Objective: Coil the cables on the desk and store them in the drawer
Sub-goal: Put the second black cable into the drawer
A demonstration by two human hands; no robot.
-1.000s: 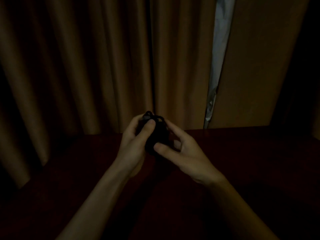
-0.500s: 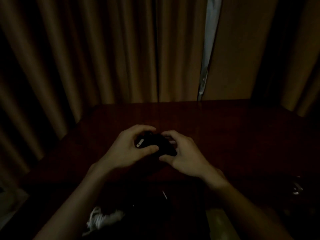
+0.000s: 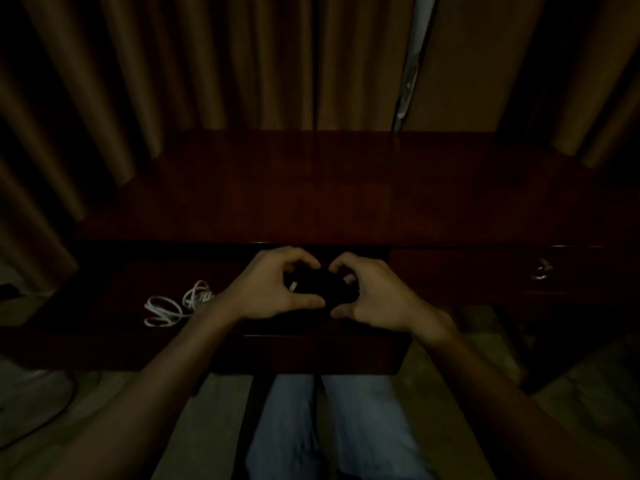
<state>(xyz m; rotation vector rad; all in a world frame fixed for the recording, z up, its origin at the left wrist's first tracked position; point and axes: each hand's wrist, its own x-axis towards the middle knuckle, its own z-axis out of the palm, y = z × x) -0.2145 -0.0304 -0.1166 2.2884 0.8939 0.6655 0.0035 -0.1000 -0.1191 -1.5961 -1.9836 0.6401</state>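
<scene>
A coiled black cable with a small white plug end sits between both hands, over the open drawer of the dark wooden desk. My left hand grips the coil from the left, thumb under it. My right hand holds it from the right with curled fingers. A coiled white cable lies inside the drawer to the left, partly hidden behind my left forearm. The scene is very dim.
Brown curtains hang behind the desk. A second drawer with a metal handle is at the right, closed. My legs in blue jeans are below the open drawer.
Both hands have carried the black coil from above the desk top down toward me, over the open drawer. The view has tilted down, showing the drawer, the white cable and my legs.
</scene>
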